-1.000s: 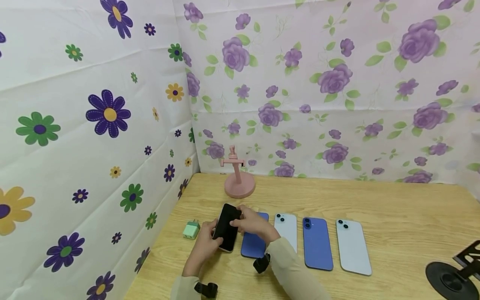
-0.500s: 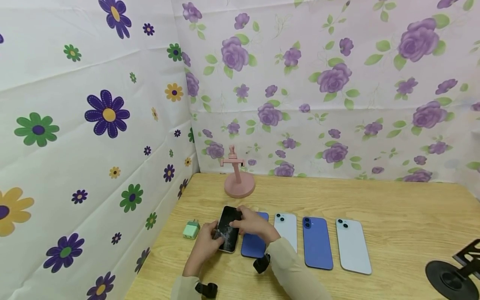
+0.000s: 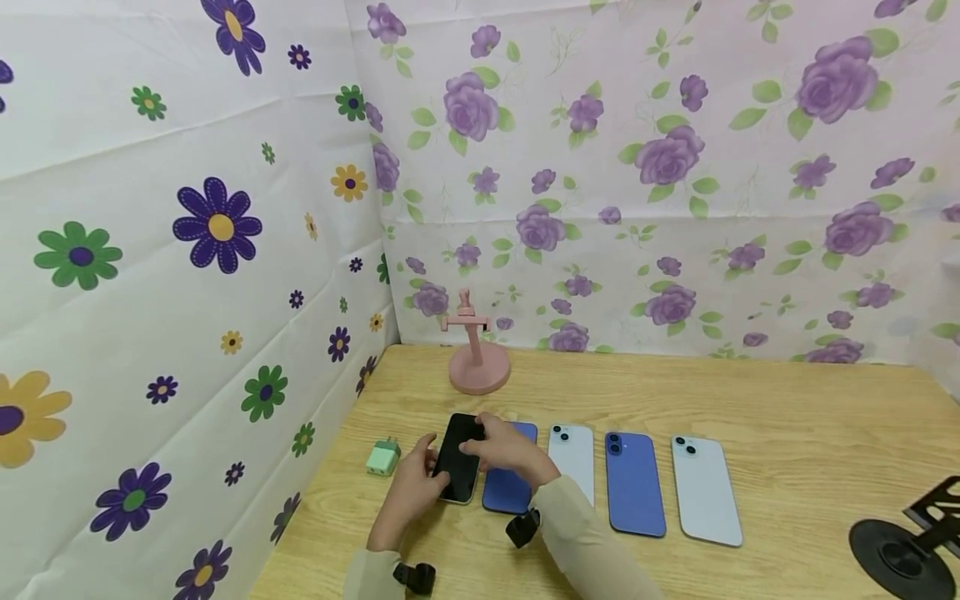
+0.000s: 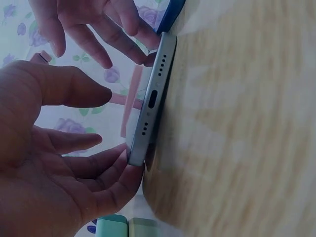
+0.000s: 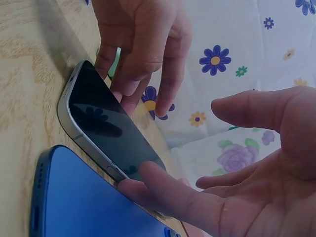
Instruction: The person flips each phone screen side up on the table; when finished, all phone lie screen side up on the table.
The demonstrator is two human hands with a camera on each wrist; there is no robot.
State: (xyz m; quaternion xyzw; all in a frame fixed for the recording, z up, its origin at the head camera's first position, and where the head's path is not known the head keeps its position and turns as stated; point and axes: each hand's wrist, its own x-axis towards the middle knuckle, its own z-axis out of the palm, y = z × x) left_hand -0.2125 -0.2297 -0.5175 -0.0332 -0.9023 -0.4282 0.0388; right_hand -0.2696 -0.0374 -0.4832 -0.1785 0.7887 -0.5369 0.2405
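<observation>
A smartphone (image 3: 459, 458) with a dark screen and a silver edge lies face up, low at the wood-grain table. My left hand (image 3: 414, 479) is at its left side; in the left wrist view the fingertips touch the long edge of the phone (image 4: 153, 98), while the thumb is raised apart from the screen. At the opposite side is my right hand (image 3: 510, 447). The right wrist view has its fingertips at the edge of the phone (image 5: 106, 126), with its thumb held away. A blue phone (image 3: 510, 492) lies face down under the right hand, partly hidden.
A green plug charger (image 3: 383, 457) sits left of the left hand. Behind stands a pink phone stand (image 3: 480, 367). To the right lie a white phone (image 3: 572, 458), a blue phone (image 3: 636, 487) and another white phone (image 3: 707, 492). A black round-based stand (image 3: 900, 558) is at far right.
The phone has come down flatter and slightly towards me between the hands. The left fingers have loosened and spread from its edge. A bright reflection on the screen came and went.
</observation>
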